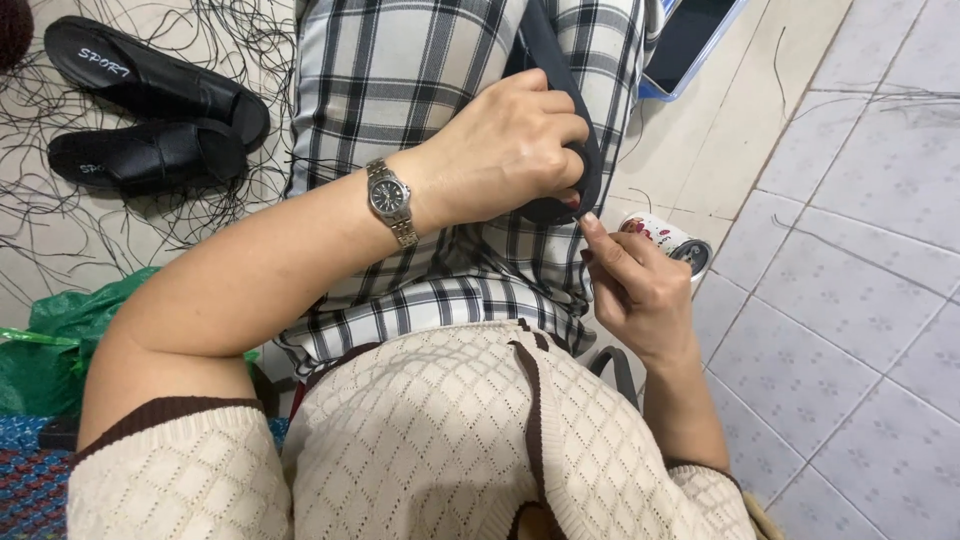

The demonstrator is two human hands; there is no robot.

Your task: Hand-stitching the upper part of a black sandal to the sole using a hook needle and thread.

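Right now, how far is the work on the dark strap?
Done: nothing finished shows, though many loose black threads lie on the floor. In hand: the left hand grips the dark strap over the lap, while the right hand pinches at its lower end; any thread there is too fine to see. Left: cannot be told, since most of the strap is hidden.
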